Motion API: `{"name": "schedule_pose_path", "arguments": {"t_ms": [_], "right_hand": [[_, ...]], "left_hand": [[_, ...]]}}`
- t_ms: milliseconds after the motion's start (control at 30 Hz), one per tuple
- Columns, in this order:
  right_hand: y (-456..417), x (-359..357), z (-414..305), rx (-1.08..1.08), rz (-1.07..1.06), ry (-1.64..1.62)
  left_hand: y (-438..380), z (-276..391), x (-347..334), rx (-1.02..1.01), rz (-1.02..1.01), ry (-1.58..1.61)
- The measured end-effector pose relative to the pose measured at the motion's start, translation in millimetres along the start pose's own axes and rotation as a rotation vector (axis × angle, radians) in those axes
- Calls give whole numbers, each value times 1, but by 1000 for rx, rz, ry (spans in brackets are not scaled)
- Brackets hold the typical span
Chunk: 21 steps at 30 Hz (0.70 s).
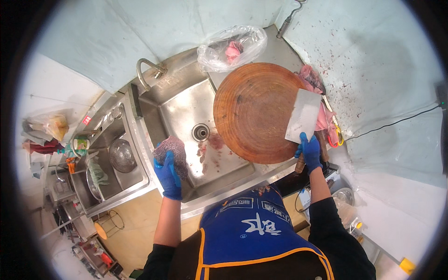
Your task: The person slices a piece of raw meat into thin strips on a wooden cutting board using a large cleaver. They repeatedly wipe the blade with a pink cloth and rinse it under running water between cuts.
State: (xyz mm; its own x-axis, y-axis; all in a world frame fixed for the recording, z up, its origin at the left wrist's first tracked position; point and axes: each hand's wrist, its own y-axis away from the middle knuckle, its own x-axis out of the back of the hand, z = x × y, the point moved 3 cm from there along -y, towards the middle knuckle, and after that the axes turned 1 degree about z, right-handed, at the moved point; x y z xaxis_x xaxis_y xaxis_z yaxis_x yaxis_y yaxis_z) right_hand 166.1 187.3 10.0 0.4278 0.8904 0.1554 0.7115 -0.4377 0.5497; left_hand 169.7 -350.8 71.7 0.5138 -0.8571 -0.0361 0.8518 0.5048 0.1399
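Gloved in blue, my left hand (168, 176) grips a piece of fish (172, 154) with grey-pink scaly skin. It is above the left side of a stainless steel sink (185, 108). My right hand (310, 152), in a matching glove, holds a cleaver (303, 115) by its lower end. The broad blade lies over the right edge of a round wooden chopping block (259, 112); whether it touches the wood I cannot tell. The block covers the right part of the sink. Reddish stains (216, 141) mark the basin near the drain (201, 133).
A clear plastic bag (232, 49) with pink flesh stands behind the block. More fish pieces (311, 78) lie along the right wall, near yellow-and-red scissors handles (336, 137). A curved faucet (148, 71) rises behind the sink. On the left, a second sink holds a metal colander (122, 156).
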Motion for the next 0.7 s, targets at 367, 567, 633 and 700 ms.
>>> {"name": "schedule_pose_path", "arguments": {"t_ms": [367, 567, 633, 700], "right_hand": [[22, -110, 12, 67, -232, 218], [55, -173, 30, 203, -406, 435], [73, -200, 30, 383, -499, 697], [90, -222, 26, 682, -502, 1040]], "left_hand": [[6, -12, 26, 48, 101, 55], [9, -7, 32, 41, 132, 26], [8, -1, 28, 122, 183, 131], [3, 14, 15, -17, 94, 81]]}}
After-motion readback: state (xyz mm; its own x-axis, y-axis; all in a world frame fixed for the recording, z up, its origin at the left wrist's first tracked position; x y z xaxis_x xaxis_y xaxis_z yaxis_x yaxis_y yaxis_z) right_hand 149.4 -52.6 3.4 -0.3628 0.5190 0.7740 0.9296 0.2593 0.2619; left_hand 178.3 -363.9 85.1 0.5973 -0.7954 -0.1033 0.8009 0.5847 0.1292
